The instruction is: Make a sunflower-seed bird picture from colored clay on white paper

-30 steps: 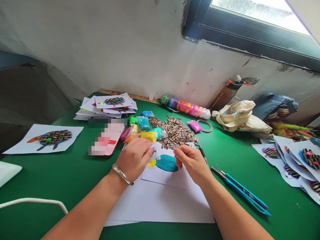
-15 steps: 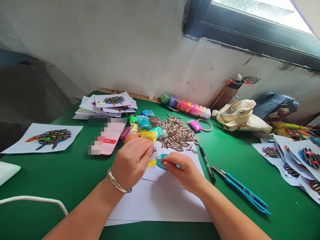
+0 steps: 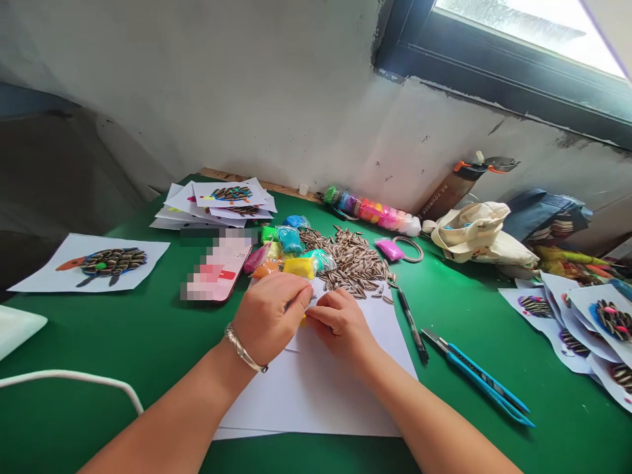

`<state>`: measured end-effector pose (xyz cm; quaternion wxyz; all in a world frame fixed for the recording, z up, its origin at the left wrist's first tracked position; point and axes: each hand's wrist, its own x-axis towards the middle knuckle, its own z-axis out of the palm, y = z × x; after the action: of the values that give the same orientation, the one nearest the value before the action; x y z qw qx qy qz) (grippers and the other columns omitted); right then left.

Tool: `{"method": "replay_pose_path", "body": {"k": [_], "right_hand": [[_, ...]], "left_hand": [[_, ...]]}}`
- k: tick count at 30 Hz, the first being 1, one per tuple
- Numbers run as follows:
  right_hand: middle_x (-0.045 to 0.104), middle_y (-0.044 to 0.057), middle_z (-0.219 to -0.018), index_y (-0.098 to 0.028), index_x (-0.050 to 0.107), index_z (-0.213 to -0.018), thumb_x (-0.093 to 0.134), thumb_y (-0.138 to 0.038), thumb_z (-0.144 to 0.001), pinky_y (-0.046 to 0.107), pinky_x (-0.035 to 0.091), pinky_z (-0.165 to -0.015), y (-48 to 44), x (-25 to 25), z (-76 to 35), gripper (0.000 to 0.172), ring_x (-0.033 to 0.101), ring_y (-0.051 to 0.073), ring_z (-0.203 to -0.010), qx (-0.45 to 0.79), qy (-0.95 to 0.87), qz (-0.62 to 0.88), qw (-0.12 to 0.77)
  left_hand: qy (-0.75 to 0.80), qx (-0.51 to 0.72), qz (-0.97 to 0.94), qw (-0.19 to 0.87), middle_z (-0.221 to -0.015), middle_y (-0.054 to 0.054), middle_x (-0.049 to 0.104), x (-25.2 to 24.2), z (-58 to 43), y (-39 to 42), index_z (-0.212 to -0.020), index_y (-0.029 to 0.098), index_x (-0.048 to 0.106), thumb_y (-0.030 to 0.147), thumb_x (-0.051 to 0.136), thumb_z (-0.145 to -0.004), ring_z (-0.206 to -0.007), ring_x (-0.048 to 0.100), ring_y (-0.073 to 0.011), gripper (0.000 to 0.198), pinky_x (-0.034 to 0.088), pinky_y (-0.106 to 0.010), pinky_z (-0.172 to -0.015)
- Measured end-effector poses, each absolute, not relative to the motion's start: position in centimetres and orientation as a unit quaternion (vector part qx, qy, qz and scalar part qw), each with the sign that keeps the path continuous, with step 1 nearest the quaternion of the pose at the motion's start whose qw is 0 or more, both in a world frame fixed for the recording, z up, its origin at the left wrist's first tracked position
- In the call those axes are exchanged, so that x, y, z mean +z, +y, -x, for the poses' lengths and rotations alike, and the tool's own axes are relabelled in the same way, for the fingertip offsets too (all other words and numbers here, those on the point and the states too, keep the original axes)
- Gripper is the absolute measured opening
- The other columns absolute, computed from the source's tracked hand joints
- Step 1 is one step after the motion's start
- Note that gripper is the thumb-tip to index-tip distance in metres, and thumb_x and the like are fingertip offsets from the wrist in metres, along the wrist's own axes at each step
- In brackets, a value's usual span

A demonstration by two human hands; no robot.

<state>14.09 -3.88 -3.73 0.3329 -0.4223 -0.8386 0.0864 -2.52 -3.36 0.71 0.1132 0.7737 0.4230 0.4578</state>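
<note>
Left hand (image 3: 274,313) and right hand (image 3: 342,324) nearly touch over smooth paper (image 3: 301,398); grip unclear; slender striped seeds (image 3: 353,260) beyond.

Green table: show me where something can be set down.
Bare: left, between the seed picture, phone and cable; right, between the cutter and stacked pictures. Crowded: beyond left hand and right hand, where clay packets bunch between phone and seeds.

The single head-worn camera looks from above, forward and down across the nearby table (image 3: 469,421) to the wall (image 3: 237,92) behind.
</note>
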Motion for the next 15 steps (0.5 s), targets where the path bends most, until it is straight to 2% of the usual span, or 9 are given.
{"method": "replay_pose_path", "body": {"k": [11,15], "right_hand": [[0.060,0.004,-0.070,-0.023,0.072,-0.080,0.055,-0.023,-0.090,0.030,0.033,-0.063,-3.90,-4.54,-13.79,0.019,0.042,0.016,-0.068,0.042,-0.851,0.436,0.289],[0.061,0.004,-0.070,-0.022,0.072,-0.093,0.054,-0.020,-0.090,0.030,0.034,-0.062,-3.87,-4.13,-14.18,0.018,0.043,0.017,-0.067,0.072,-0.852,0.436,0.281]], "left_hand": [[0.441,0.442,-0.767,0.150,-0.073,-0.002,0.070,0.44,2.26,-3.14,-0.076,0.016,0.068,0.016,0.052,-0.088,-0.070,0.062,-0.0153,0.020,0.047,-0.030,-0.070],[0.459,0.431,-0.760,0.159,-0.071,-0.001,0.069,0.31,2.42,-2.96,-0.073,0.017,0.068,0.017,0.053,-0.088,-0.070,0.061,-0.0146,0.020,0.046,-0.029,-0.071]]}}
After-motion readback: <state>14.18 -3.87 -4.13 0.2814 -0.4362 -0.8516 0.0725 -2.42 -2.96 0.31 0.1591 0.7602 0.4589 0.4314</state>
